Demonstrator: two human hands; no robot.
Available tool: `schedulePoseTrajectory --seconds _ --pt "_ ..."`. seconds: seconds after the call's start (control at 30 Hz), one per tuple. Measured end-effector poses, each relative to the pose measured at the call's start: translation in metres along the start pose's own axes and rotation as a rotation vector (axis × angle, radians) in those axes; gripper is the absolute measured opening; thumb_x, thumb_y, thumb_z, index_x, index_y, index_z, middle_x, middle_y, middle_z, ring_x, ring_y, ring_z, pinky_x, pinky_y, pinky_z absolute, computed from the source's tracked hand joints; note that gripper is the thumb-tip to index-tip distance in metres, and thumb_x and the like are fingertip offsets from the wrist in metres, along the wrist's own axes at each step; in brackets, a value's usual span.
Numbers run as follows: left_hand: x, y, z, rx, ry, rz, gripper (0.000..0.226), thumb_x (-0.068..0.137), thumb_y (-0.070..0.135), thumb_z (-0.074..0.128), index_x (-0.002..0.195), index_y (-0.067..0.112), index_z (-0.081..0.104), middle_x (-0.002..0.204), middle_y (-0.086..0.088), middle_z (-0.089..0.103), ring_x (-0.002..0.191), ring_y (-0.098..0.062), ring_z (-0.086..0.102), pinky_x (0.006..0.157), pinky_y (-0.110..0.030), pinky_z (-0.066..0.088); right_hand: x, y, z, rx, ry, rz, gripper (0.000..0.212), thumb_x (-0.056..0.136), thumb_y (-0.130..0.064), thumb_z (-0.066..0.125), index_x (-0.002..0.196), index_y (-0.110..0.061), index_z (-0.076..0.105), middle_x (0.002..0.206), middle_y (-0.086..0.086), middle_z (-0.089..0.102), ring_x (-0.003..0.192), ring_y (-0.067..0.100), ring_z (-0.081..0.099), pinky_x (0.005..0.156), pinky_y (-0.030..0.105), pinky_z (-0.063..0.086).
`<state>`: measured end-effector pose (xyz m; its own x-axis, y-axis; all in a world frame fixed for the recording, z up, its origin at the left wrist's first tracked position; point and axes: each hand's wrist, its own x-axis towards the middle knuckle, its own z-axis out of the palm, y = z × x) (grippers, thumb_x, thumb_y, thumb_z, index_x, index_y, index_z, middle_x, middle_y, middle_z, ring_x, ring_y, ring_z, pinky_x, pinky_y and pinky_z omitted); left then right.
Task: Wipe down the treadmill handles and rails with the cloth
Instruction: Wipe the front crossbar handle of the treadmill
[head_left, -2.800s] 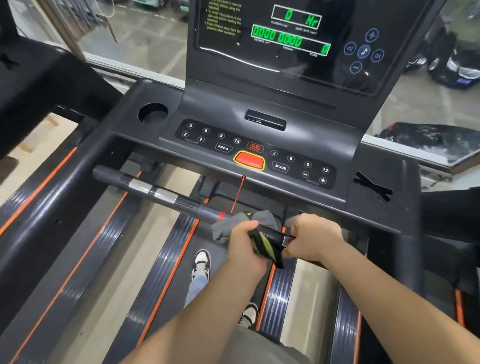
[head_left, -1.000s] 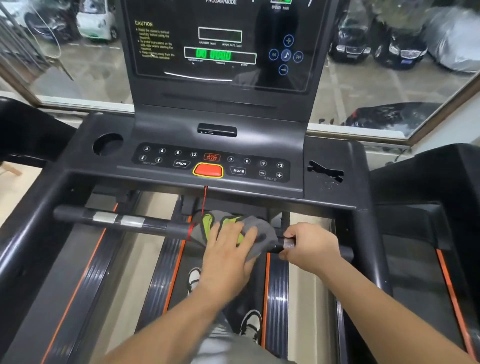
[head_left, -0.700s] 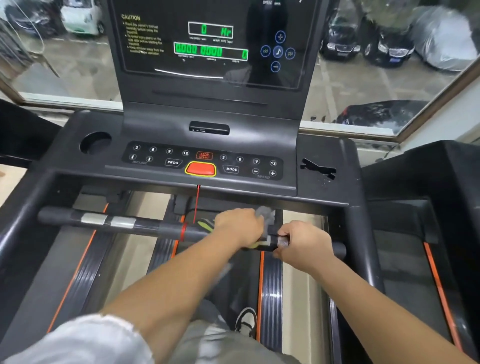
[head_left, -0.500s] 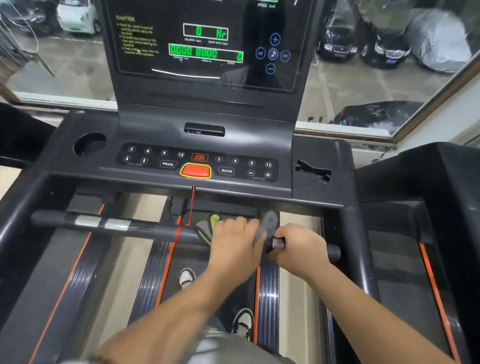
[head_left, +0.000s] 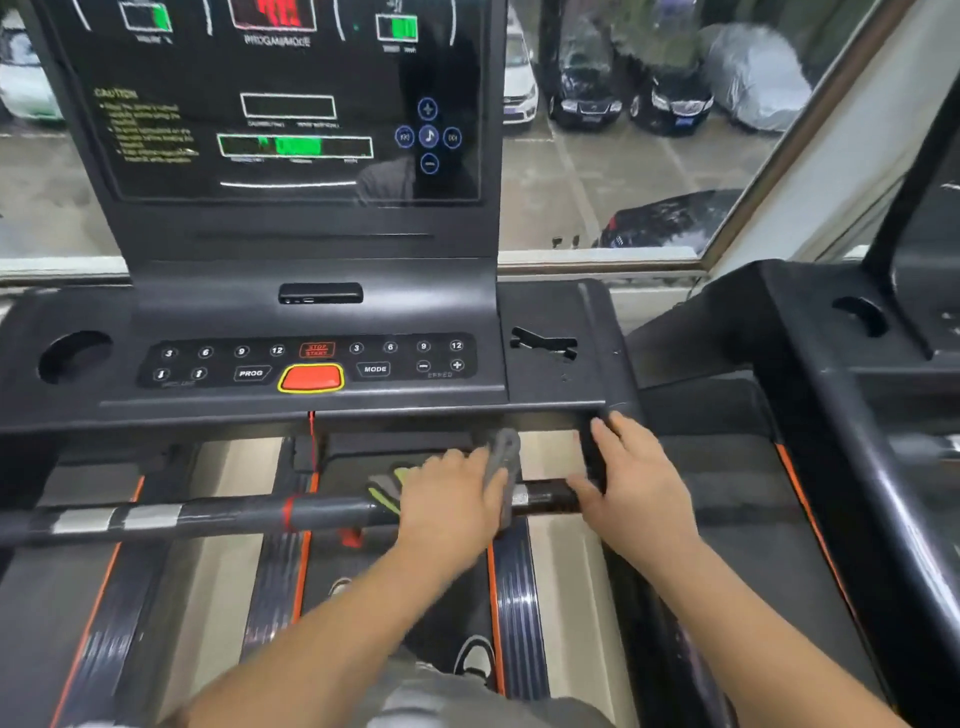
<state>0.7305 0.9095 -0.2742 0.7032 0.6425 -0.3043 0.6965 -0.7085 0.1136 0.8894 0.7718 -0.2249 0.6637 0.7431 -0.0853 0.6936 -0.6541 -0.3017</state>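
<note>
Your left hand (head_left: 447, 501) curls over the grey and yellow-green cloth (head_left: 503, 457), holding it against the black handlebar (head_left: 208, 515), right of its middle. Your right hand (head_left: 636, 480) is just beside it, fingers straight and slightly apart, above the bar's right end; whether it touches is unclear. The console (head_left: 545, 384) sits beyond, with its red button (head_left: 310, 378).
</note>
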Motion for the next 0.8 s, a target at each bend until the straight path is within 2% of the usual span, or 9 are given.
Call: schedulePoseTrajectory --seconds 0.07,0.13,0.2,0.27,0.4,0.5,0.57,0.63,0.8 --pt "-0.040 0.008 0.020 0.039 0.033 0.167 0.055 0.099 0.050 0.038 0.146 0.023 0.049 0.136 -0.013 0.059 0.125 -0.038 0.055 0.106 -0.053 0.038 -0.001 0.017 -0.005 0.027 -0.043 0.203 0.073 0.093 -0.045 0.067 0.149 -0.008 0.039 0.152 0.014 0.043 0.144 0.033 0.038 0.109 0.047 0.043" --pt "-0.050 0.006 0.034 0.049 0.104 0.229 0.062 0.096 0.046 0.040 0.152 0.019 0.046 0.143 -0.021 0.054 0.132 -0.045 0.050 0.112 -0.060 0.035 -0.002 0.030 -0.005 0.076 -0.110 0.355 0.058 0.096 -0.049 0.060 0.130 -0.006 0.044 0.130 0.015 0.056 0.124 0.037 0.053 0.094 0.048 0.051" --pt "-0.031 0.011 0.030 0.088 0.118 0.252 0.060 0.097 0.047 0.040 0.150 0.019 0.046 0.134 -0.020 0.058 0.120 -0.043 0.055 0.104 -0.057 0.043 -0.003 0.036 -0.003 0.100 -0.146 0.407 0.047 0.097 -0.053 0.057 0.112 -0.011 0.046 0.115 0.014 0.062 0.110 0.036 0.060 0.086 0.047 0.053" --pt "-0.001 0.031 0.007 0.098 0.080 0.252 0.048 0.104 0.050 0.034 0.141 0.023 0.050 0.123 -0.013 0.063 0.106 -0.037 0.061 0.088 -0.048 0.048 -0.003 0.037 -0.003 0.106 -0.144 0.417 0.047 0.096 -0.055 0.057 0.111 -0.012 0.048 0.113 0.013 0.064 0.107 0.035 0.062 0.082 0.043 0.053" --pt "0.055 0.066 -0.022 -0.175 -0.240 0.136 0.050 0.109 0.048 0.020 0.127 0.018 0.056 0.132 -0.014 0.064 0.117 -0.037 0.062 0.095 -0.044 0.046 0.005 0.036 -0.011 0.123 -0.195 0.454 0.046 0.096 -0.050 0.059 0.115 -0.011 0.044 0.115 0.011 0.063 0.107 0.034 0.063 0.078 0.039 0.046" --pt "0.015 0.069 0.005 0.046 0.033 0.180 0.046 0.105 0.050 0.034 0.136 0.021 0.051 0.129 -0.015 0.061 0.107 -0.037 0.062 0.089 -0.048 0.048 0.010 0.037 -0.015 0.094 -0.222 0.447 0.045 0.095 -0.049 0.061 0.113 -0.013 0.043 0.112 0.007 0.063 0.104 0.033 0.065 0.076 0.039 0.047" --pt "-0.021 0.060 0.026 0.141 0.110 0.331 0.059 0.098 0.045 0.052 0.150 0.017 0.042 0.135 -0.020 0.055 0.119 -0.041 0.054 0.103 -0.057 0.045 0.013 0.036 -0.016 0.077 -0.227 0.443 0.043 0.094 -0.048 0.061 0.110 -0.013 0.040 0.108 0.006 0.062 0.104 0.033 0.065 0.074 0.038 0.045" --pt "-0.014 0.057 0.039 0.139 0.186 0.396 0.069 0.094 0.042 0.060 0.153 0.016 0.036 0.138 -0.022 0.053 0.123 -0.043 0.051 0.105 -0.059 0.044 0.016 0.034 -0.016 0.077 -0.226 0.446 0.043 0.092 -0.046 0.062 0.107 -0.014 0.039 0.105 0.005 0.060 0.103 0.033 0.065 0.073 0.037 0.045" --pt "0.030 0.080 0.010 0.159 0.126 0.397 0.050 0.104 0.054 0.033 0.143 0.023 0.037 0.125 -0.010 0.057 0.107 -0.035 0.060 0.080 -0.044 0.047 0.018 0.033 -0.013 0.091 -0.213 0.461 0.041 0.089 -0.043 0.064 0.107 -0.015 0.040 0.108 0.007 0.063 0.102 0.034 0.065 0.071 0.036 0.043"
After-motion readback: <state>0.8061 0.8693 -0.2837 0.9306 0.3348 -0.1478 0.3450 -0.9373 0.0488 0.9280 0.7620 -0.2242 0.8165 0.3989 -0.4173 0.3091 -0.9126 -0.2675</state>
